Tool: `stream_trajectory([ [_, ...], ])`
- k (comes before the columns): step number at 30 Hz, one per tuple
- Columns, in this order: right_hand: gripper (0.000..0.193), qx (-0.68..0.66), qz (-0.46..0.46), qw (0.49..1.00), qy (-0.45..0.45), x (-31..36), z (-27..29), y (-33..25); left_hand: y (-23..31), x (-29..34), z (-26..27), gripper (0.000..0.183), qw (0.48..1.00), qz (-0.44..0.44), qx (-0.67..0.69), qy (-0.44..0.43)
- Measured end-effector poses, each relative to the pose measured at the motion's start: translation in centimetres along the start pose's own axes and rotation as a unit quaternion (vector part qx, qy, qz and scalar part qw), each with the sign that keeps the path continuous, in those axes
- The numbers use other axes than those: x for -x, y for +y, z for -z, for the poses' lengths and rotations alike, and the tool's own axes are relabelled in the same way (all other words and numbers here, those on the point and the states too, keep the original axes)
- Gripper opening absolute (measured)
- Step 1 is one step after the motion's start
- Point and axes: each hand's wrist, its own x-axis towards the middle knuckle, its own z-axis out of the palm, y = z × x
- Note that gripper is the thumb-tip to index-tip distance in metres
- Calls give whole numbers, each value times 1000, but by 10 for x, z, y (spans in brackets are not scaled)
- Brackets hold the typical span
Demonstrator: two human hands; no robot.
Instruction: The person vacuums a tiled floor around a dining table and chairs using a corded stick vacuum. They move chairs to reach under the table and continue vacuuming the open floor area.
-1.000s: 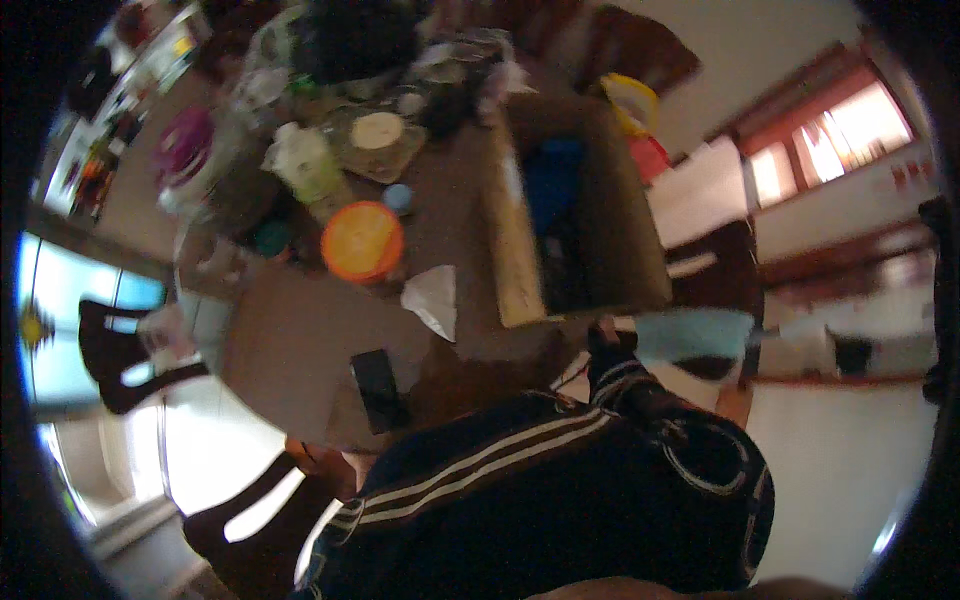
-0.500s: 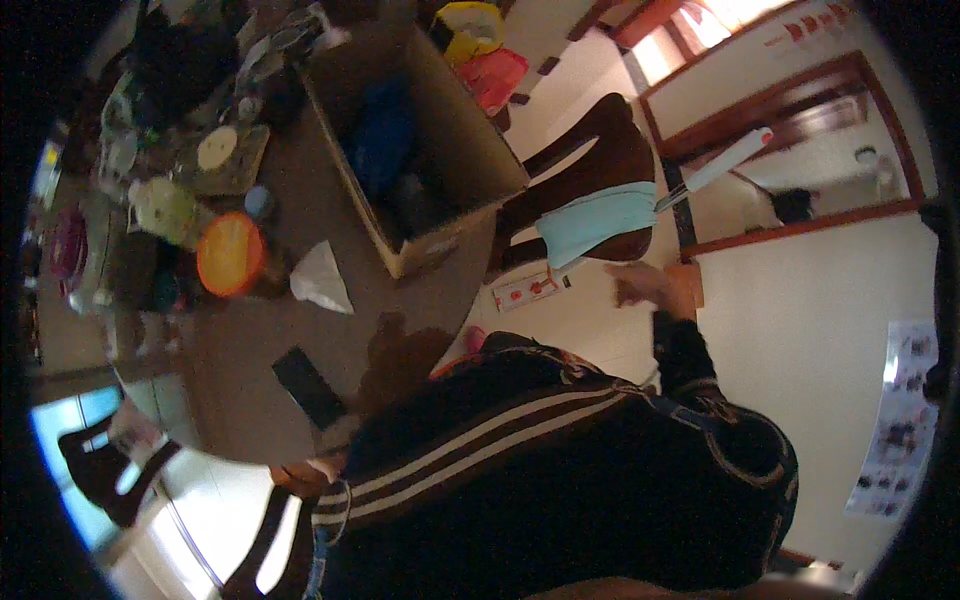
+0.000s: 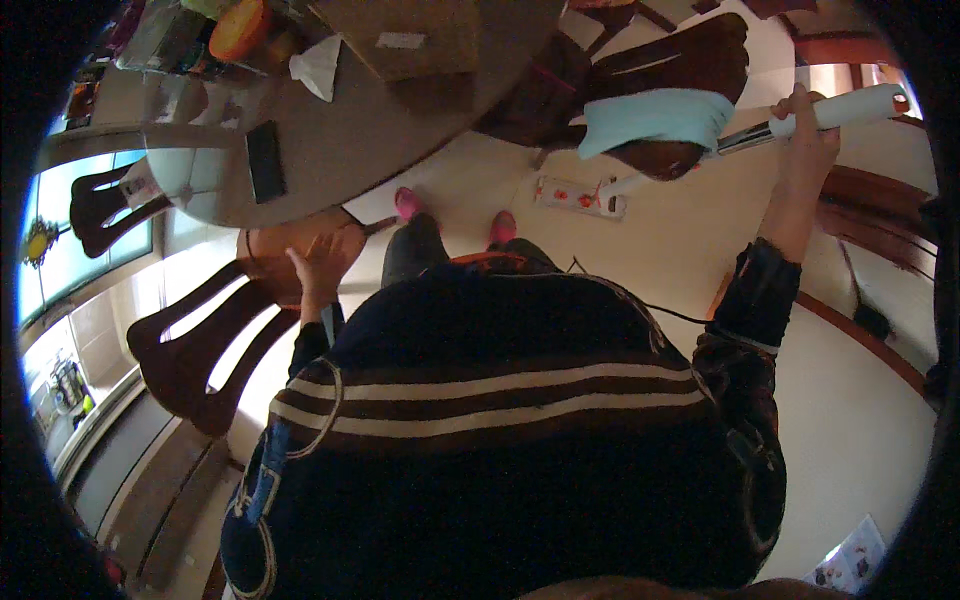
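Note:
At the right, my right hand (image 3: 806, 128) is closed around the white grip of a flat mop (image 3: 850, 106). The mop's metal pole slants down behind a chair back draped with a pale blue cloth (image 3: 655, 120). Its flat white head with red marks (image 3: 582, 198) lies on the floor. My left hand (image 3: 322, 262) is at the left, empty, fingers spread over the seat of a wooden chair (image 3: 268, 250). Whether it touches the seat I cannot tell.
A round table (image 3: 350, 140) ahead to the left holds a dark phone (image 3: 265, 162), a crumpled white tissue (image 3: 318, 68), a cardboard box (image 3: 420, 40) and an orange-lidded container (image 3: 240, 30). Another dark chair (image 3: 95, 205) stands far left. My pink shoes (image 3: 501, 228) are on the pale floor.
My right hand has moved from beside the draped chair up to the mop grip and closed on it. My left hand has come into fuller view. The view has shifted, showing more floor.

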Motion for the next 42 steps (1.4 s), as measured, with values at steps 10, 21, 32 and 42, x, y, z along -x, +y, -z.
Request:
stream_trajectory([
  [10, 15, -247, 63, 947, -196, 141, 121, -13, -128, 39, -57, 93, 844, 44, -444, 296],
  [21, 28, -124, 189, 974, 8, 267, 72, -137, -324, 29, -123, 55, 629, -39, -770, -98],
  [32, 23, -206, 124, 968, 69, 319, 31, -147, -449, 34, -220, 53, 513, -360, -761, -170],
  [42, 46, -304, 223, 877, -298, 318, 125, -158, -418, 16, -158, 18, 442, -398, -798, -95],
])
